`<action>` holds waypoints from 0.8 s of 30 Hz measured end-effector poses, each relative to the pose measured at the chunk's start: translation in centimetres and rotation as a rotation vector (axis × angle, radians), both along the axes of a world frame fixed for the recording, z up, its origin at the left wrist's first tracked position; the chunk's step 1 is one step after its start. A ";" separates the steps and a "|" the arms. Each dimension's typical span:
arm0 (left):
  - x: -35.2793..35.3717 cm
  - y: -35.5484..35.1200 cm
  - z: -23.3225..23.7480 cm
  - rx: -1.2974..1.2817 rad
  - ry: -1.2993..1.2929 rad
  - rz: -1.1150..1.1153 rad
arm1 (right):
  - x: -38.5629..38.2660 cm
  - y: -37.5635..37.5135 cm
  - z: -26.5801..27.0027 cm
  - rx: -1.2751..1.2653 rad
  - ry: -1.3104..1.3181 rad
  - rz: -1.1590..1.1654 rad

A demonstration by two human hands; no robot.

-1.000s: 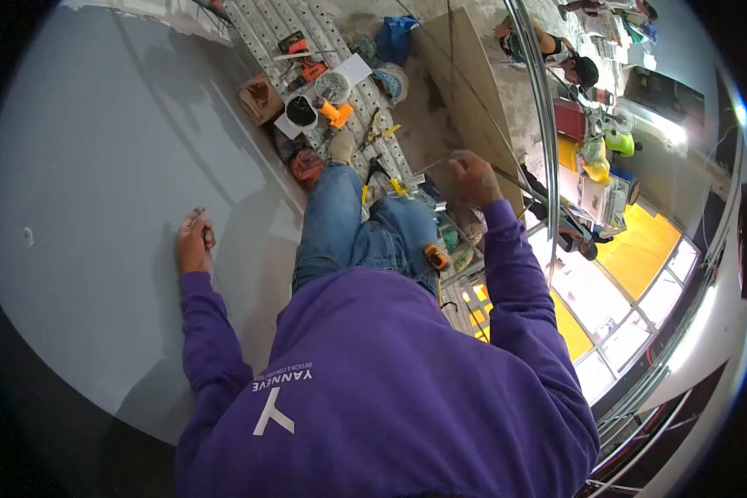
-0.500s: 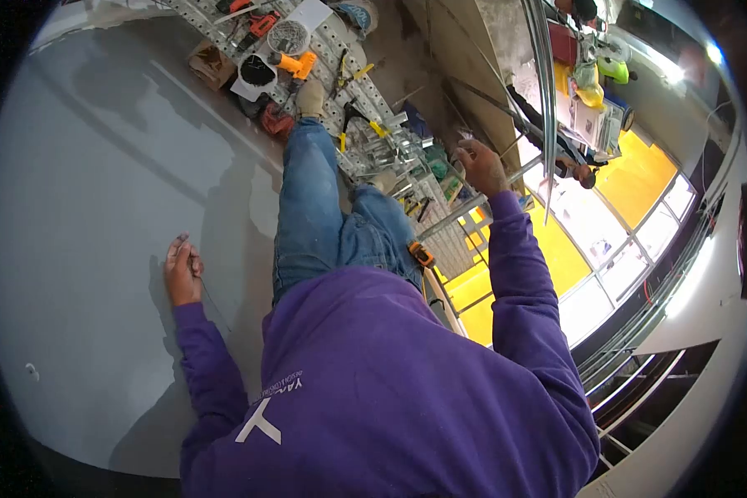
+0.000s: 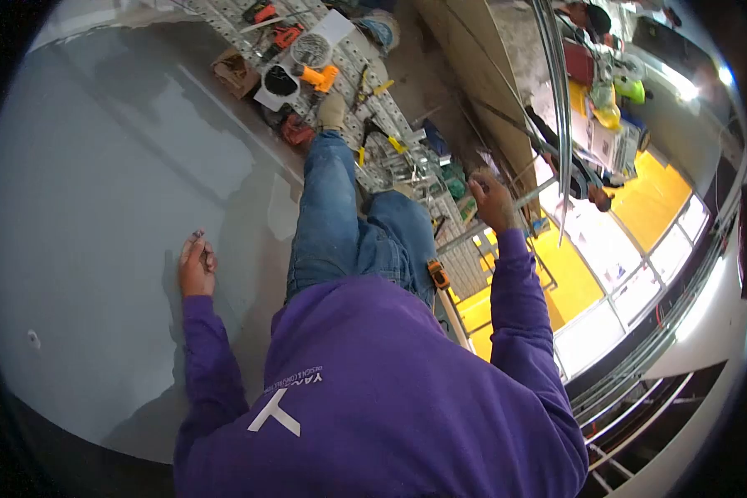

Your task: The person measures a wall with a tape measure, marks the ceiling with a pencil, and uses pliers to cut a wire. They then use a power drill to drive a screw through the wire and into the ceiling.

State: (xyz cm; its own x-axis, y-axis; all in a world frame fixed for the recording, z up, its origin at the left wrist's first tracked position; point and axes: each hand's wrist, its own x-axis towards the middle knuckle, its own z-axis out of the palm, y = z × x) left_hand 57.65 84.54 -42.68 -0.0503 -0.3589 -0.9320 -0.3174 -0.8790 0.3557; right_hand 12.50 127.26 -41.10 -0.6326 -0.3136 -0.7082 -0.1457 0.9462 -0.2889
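My left hand (image 3: pixel 197 264) is raised against the smooth grey wall (image 3: pixel 100 207), fingers pinched together. Between its fingertips is a small dark bit, too tiny to name. On the other side, my right hand (image 3: pixel 495 201) is held out in the air with its fingers curled in; whatever they may hold is hidden. Beyond it, in the picture, are metal rails and green plastic. My shoe (image 3: pixel 332 112) rests on a perforated metal platform (image 3: pixel 216 18) strewn with tools. A black-and-orange tape measure (image 3: pixel 438 274) is at my waist.
On the platform lie an orange tool (image 3: pixel 319 78), yellow-handled pliers (image 3: pixel 373 90), a white tub of screws (image 3: pixel 311 50) and a container with dark contents (image 3: pixel 280 80). Long metal profiles (image 3: pixel 559 108) stand at the right. Another person (image 3: pixel 585 178) is farther below, near yellow panels.
The whole view has shifted, with the platform and legs appearing farther right and lower. My right hand's fingers have curled in from a looser, more spread pose. My left hand stays pinched.
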 end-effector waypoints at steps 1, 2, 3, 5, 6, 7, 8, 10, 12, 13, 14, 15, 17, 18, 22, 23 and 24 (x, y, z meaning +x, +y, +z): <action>-0.5 -0.1 0.3 -0.017 -0.008 0.002 | 0.1 -0.1 -0.1 -0.007 -0.003 0.004; -0.8 -0.1 0.4 -0.032 -0.015 0.004 | 0.1 -0.3 -0.3 -0.039 0.002 0.015; -0.7 -0.2 0.0 -0.040 -0.002 -0.002 | 0.1 -0.6 -0.3 -0.067 0.005 0.023; -0.3 -0.5 -0.5 -0.048 0.020 -0.023 | 0.5 -1.1 -0.3 -0.080 0.012 0.035; -0.2 -0.5 -0.5 -0.056 0.025 -0.018 | 0.8 -1.5 -0.3 -0.069 0.019 0.043; -0.2 -0.5 -0.6 -0.065 0.032 -0.012 | 0.9 -1.9 -0.5 -0.059 0.027 0.051; -0.3 -0.6 -0.6 -0.073 0.040 -0.008 | 0.9 -1.8 -1.0 -0.075 0.016 0.062; -0.4 -0.6 -0.7 -0.096 0.032 -0.035 | 0.9 -1.8 -2.0 -0.108 -0.007 0.088; -0.8 -0.7 -0.3 -0.104 0.020 -0.056 | 0.5 -2.7 -2.6 -0.146 -0.007 0.134; -1.2 -0.8 0.1 -0.100 0.012 -0.064 | 0.3 -3.5 -2.9 -0.165 -0.008 0.157; -1.6 -0.8 0.7 -0.095 0.002 -0.071 | 0.1 -4.2 -3.3 -0.161 0.050 0.225; -2.1 -0.8 1.2 -0.101 -0.035 -0.102 | -0.2 -5.2 -3.5 -0.176 0.030 0.251; -2.9 -0.6 1.9 -0.111 -0.113 -0.158 | -1.1 -7.6 -4.1 -0.206 -0.013 0.308; -2.6 -0.5 1.7 -0.106 -0.119 -0.190 | -1.5 -8.9 -4.9 -0.192 -0.054 0.329; -1.3 1.4 -3.8 -0.092 -0.176 -0.251 | -2.1 -12.9 -12.5 -0.117 -0.171 0.395; -1.3 2.2 -6.1 -0.090 -0.199 -0.251 | -2.2 -13.6 -15.3 -0.094 -0.188 0.405; -1.9 3.2 -8.7 -0.132 -0.242 -0.350 | -2.5 -15.9 -16.6 0.022 -0.231 0.524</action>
